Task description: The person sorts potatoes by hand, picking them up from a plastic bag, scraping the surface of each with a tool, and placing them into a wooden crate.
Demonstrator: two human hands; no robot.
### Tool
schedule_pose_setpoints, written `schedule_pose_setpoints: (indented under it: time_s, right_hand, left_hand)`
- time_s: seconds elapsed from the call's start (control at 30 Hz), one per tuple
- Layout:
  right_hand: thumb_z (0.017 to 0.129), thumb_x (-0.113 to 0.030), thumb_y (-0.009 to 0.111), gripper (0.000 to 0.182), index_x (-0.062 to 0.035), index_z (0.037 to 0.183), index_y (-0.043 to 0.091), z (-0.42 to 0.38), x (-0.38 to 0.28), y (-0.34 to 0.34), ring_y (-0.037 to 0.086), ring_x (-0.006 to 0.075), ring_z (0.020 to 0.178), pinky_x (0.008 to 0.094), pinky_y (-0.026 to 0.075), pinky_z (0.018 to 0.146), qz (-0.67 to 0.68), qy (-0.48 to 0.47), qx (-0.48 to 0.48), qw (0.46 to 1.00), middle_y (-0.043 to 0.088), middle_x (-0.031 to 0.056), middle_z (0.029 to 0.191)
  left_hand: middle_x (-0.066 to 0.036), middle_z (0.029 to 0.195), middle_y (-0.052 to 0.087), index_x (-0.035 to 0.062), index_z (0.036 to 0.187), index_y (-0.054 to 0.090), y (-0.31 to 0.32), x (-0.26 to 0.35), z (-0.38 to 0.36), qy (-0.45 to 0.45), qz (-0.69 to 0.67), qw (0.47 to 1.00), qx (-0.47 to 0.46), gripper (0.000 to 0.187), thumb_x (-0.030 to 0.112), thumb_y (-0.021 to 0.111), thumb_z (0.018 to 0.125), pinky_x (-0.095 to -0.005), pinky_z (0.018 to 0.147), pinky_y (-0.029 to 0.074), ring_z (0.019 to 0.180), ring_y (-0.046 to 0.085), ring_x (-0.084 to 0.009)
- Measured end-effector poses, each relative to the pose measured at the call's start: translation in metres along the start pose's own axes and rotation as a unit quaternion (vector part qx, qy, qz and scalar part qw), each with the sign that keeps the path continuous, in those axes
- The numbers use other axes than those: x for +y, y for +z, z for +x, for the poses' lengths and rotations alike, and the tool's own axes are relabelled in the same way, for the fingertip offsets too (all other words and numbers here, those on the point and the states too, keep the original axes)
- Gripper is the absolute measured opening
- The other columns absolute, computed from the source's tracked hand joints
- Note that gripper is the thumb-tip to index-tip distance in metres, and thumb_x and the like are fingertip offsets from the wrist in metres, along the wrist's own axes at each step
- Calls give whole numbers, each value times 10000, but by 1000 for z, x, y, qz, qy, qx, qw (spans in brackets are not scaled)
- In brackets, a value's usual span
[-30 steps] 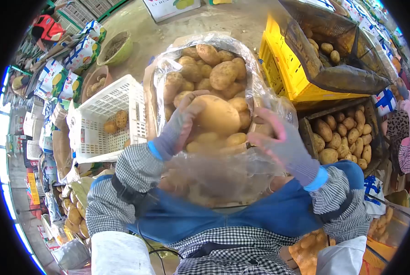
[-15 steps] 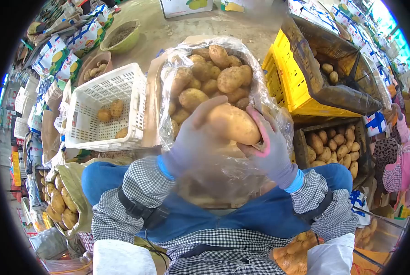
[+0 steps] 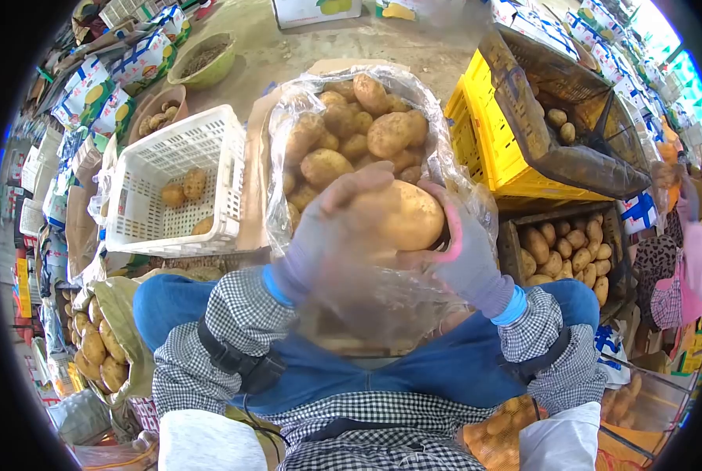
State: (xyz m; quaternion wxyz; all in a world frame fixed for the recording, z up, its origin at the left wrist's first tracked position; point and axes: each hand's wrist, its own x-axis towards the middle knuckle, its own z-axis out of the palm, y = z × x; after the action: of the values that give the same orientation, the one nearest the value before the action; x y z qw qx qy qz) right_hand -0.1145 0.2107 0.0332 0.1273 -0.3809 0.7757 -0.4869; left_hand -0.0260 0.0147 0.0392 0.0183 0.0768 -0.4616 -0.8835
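Note:
A large pale potato (image 3: 410, 216) is held between both gloved hands, above the near side of a plastic-lined box (image 3: 266, 157) full of potatoes. My left hand (image 3: 327, 224) wears a grey glove, its fingers bent over the potato's left side; the lower part of this hand is blurred. Around the potato's right side curl the fingers of my right hand (image 3: 464, 255), in a grey glove with a pink edge. Clear plastic film (image 3: 476, 204) hangs over the box's right and near edges.
A white basket (image 3: 229, 149) with several potatoes stands at left. Yellow crates (image 3: 488, 118) bear a dark lined tray at right, above a dark crate of potatoes (image 3: 563, 255). A green sack (image 3: 135, 330) lies at lower left. Another person's pink sleeve (image 3: 696, 267) shows at far right.
The potato has turned in my hands and now shows a rounder, broader face. Both hands stay around it. The whole view has shifted slightly.

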Motion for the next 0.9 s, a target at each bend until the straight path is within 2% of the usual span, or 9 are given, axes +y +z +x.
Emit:
schedule_pose_setpoints:
  time_s: [0.03,0.13,0.33,0.37,0.47,0.6,0.73,0.77,0.9]
  right_hand:
    - [624,-235,887,906,-53,1392,440,0,0,-2,496,304,1258,396,382,1066,-38,-30,9,999,521,166,1352]
    - [610,-251,889,893,-63,1376,472,0,-6,-5,491,325,1254,407,388,1056,-96,-62,16,993,530,152,1344]
    - [687,-153,841,787,-58,1379,477,0,-8,-10,532,328,1214,379,455,1002,-110,-89,-9,990,528,181,1325]
    - [691,-160,840,788,-63,1383,475,0,-7,-10,534,323,1212,374,451,1006,-115,-98,-10,988,531,178,1323]
    - [732,-316,832,784,-66,1389,484,1,7,-6,575,227,1125,354,488,931,6,-104,-14,994,580,103,1286]
    - [860,-360,731,650,-54,1381,492,-1,5,-16,627,122,862,248,529,743,269,156,-93,946,623,60,1156]
    - [910,-396,665,602,-48,1373,499,3,11,-18,621,100,838,222,524,710,323,194,-101,921,630,51,1126]
    - [917,-409,652,602,-46,1372,499,2,10,-19,621,104,882,226,524,727,334,191,-111,916,629,53,1137]
    - [955,-454,565,583,-33,1355,513,-3,22,6,593,127,1037,247,504,816,86,-54,-31,994,611,79,1218]
  left_hand:
    - [-91,1350,459,35,1368,432,5,4,-1,-65,-73,995,35,672,-25,752,780,-314,979,485,1182,523,-170]
    - [-86,1314,498,39,1353,461,10,-16,-2,46,206,977,-9,573,72,727,846,-320,948,515,1121,570,-171]
    - [-117,1277,556,32,1356,471,-1,-5,-2,-73,11,997,-3,474,194,624,937,-368,976,510,1179,575,-227]
    - [-111,1278,556,36,1365,462,-13,-11,-1,-23,67,996,-57,458,246,572,973,-381,965,519,1169,583,-227]
    - [-104,1282,556,43,1370,459,-17,-12,-1,-37,116,992,-15,470,343,489,1010,-371,949,529,1161,588,-216]
    - [-89,1288,554,60,1377,453,-24,-13,-2,9,248,967,-59,498,413,413,1027,-376,926,541,1162,587,-205]
    - [-79,1290,551,70,1378,449,-22,-19,-9,28,311,947,-75,495,418,407,1029,-389,909,549,1160,587,-201]
    - [-78,1289,551,70,1378,448,-22,-19,-8,24,307,949,-71,493,417,408,1030,-389,909,549,1159,587,-201]
    - [-89,1286,545,40,1361,460,-25,-21,-7,-8,236,971,-36,477,351,464,999,-356,940,513,1159,569,-194]
